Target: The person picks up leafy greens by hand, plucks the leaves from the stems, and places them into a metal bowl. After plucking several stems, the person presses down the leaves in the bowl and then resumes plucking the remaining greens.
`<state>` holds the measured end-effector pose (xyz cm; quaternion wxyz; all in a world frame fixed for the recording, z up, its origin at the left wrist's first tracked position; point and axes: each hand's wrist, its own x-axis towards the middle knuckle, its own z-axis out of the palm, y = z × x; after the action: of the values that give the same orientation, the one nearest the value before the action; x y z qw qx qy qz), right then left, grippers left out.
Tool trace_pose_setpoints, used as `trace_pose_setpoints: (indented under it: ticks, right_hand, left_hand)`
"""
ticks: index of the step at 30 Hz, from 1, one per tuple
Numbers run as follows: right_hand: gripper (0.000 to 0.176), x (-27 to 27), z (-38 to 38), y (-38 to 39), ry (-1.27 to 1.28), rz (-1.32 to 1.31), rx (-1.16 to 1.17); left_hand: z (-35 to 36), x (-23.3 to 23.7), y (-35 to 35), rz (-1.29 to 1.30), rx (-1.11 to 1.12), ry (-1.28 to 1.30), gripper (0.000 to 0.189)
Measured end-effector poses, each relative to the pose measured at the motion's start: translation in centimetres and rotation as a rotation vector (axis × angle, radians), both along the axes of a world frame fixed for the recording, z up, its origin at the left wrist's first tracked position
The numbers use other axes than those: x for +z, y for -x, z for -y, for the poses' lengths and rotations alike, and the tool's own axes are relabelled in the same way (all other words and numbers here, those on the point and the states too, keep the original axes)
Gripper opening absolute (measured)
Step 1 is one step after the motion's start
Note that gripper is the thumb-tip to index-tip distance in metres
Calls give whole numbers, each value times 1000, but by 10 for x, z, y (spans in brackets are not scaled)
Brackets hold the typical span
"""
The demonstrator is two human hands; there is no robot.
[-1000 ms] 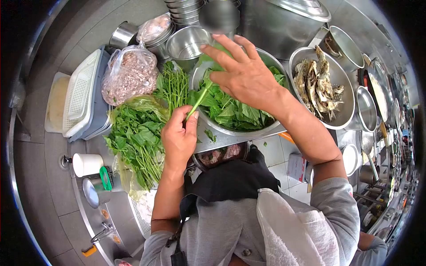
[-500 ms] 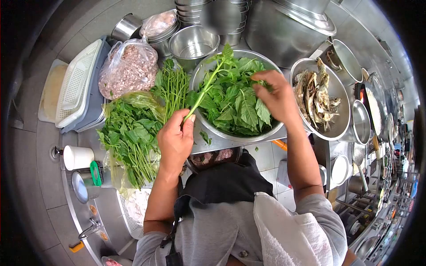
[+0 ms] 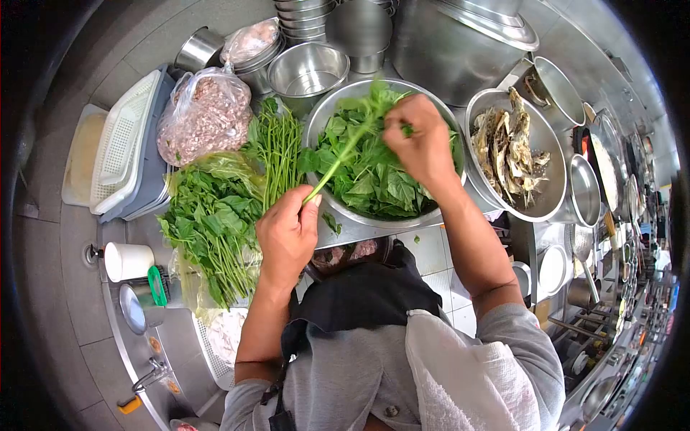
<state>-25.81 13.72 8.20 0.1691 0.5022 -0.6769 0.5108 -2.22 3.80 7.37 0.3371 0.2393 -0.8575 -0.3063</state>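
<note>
My left hand (image 3: 289, 228) pinches the lower end of a green leafy stem (image 3: 342, 159), which slants up over a large steel bowl (image 3: 453, 188). Loose green leaves (image 3: 381, 176) fill the bowl. Above its upper right part is my right hand (image 3: 419, 136), fingers curled beside the blurred leafy top of the stem; a bit of green shows at the fingers, but what they grip is hard to make out. Left of the bowl lie bare green stems (image 3: 282, 154) and a bunch of leafy greens (image 3: 212, 215) on a plastic bag.
A colander of dried fish (image 3: 509, 147) stands right of the bowl, near a big steel pot (image 3: 449, 54). Behind are an empty steel basin (image 3: 309, 70) and a bag of chopped meat (image 3: 205, 115). White baskets (image 3: 126, 140) and a white cup (image 3: 128, 261) are at left.
My right hand has moved left and slightly up, from over the leaves to the top of the stem. My left hand keeps its hold on the stem's lower end.
</note>
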Motion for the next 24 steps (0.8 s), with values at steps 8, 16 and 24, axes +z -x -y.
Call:
trace_pose_setpoints:
  ticks: [8,16,24]
  right_hand:
    - [17,31,-28,2,-166,-283,-113]
    - [18,27,-14,13,-239,-498,14]
    - [12,8,-10,27,-122,141,173]
  left_hand:
    - [5,-5,-1,-43,-11,10,15]
    - [4,-9,-5,-85,-97,-268,15]
    - [10,-8,-10,-46,-110,-422,15]
